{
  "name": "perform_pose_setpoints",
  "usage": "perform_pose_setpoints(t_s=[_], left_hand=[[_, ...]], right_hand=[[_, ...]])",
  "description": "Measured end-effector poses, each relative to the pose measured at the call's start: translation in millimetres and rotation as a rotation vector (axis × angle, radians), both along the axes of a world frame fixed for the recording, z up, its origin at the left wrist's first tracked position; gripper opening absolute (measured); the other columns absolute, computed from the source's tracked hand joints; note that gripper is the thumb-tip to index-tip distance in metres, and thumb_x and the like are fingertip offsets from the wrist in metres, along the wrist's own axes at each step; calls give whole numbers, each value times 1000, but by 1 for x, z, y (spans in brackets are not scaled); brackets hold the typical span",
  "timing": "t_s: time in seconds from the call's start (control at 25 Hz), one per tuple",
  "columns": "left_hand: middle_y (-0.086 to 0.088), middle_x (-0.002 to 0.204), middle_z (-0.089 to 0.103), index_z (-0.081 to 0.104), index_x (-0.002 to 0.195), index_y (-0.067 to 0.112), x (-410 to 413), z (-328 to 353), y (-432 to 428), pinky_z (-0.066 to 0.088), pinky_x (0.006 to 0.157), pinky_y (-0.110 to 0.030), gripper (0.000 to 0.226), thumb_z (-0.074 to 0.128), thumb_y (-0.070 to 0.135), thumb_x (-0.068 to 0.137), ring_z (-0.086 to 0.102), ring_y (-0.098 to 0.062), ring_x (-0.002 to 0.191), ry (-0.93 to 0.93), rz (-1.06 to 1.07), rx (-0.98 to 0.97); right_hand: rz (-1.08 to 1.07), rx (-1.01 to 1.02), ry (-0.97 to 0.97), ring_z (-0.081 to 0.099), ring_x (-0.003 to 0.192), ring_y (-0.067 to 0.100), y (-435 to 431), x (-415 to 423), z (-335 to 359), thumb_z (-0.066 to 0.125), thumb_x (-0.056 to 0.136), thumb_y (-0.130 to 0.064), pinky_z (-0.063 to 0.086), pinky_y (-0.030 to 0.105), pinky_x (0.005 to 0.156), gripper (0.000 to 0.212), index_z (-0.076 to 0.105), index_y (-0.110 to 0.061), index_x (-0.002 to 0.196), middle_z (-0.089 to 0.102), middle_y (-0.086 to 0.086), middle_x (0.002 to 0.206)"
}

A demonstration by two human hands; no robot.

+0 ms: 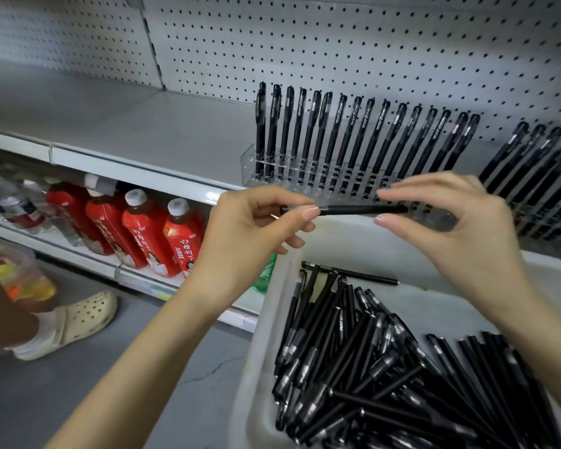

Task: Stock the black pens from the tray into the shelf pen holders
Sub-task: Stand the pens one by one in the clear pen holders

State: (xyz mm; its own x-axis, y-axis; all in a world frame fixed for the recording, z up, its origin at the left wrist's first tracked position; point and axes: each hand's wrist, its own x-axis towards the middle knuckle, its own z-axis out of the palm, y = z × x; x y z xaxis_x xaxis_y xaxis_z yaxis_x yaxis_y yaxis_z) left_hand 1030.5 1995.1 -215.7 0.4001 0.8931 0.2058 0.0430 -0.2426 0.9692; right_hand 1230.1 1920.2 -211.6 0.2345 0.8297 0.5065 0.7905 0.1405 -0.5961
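One wide-angle camera, worn on the person's head, looks forward and down at the holder [308,181] from above. The holder stands just above mid-frame and close. The left hand [246,222] and right hand [460,228] are just in front of it with a pen [353,210] between them, and the forearms enter from the bottom edge. Nearer than the holder, at lower right, the tray [266,319] runs out of frame. Behind the holder the pegboard [337,43] fills the top. Below and left of the holder lies the floor [78,400]. Straight edges bow towards the frame's sides.
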Motion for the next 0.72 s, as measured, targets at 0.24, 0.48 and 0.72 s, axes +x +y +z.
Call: perform_pose_setpoints(t_s=[0.24,0.48,0.72], left_hand=[[-1,67,70,72,85,14,-9,5,1,52,57,-23,22,68,29,70,64,-11,57,30,-13,46],[-3,67,71,70,91,12,-16,9,5,55,61,-25,30,68,30,68,67,-20,59,43,29,106],[-1,71,71,57,97,15,-18,13,17,53,58,-24,38,61,43,71,68,-15,59,5,106,142]], right_hand=[[299,-147,55,63,85,5,22,-32,4,65,74,-45,50,27,77,24,73,-32,93,68,-17,85],[354,-173,146,64,75,10,36,-48,5,69,77,-38,50,30,67,11,73,-32,85,70,-11,79],[375,-210,253,65,75,6,52,-50,14,73,75,-26,52,29,73,8,70,-24,82,70,-9,79]])
